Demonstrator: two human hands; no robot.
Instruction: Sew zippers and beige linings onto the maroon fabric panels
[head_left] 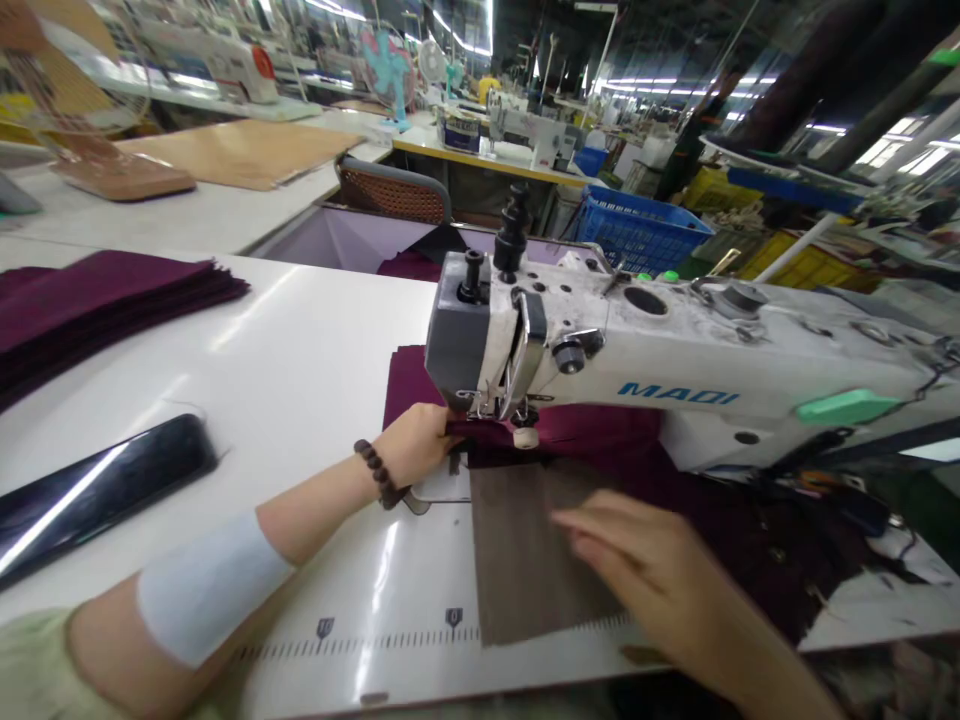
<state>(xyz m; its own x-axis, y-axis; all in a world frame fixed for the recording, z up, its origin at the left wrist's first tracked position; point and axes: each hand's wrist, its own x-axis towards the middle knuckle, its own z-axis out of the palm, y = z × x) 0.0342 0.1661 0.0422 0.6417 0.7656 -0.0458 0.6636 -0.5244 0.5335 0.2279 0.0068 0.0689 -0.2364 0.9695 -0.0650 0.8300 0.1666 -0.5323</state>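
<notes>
My left hand [418,442], a beaded bracelet at its wrist, is closed on the edge of the maroon fabric [409,385] just left of the presser foot. The sewing machine [600,350] stands over this fabric, which spreads beneath its arm to the right. A grey-brown fabric piece [529,570] lies flat in front of the needle area. Over its right side is my right hand [645,575], somewhat blurred, with fingers stretched leftward and nothing visible in them. Whether those fingertips touch the piece I cannot tell. The needle tip is hidden.
A stack of maroon fabric pieces [112,300] lies on the left of the white table [330,330]. Nearer me is a black phone [112,490]. Behind the machine stand a chair [394,190] and a blue crate [641,230]. A fan [97,110] stands at the far left.
</notes>
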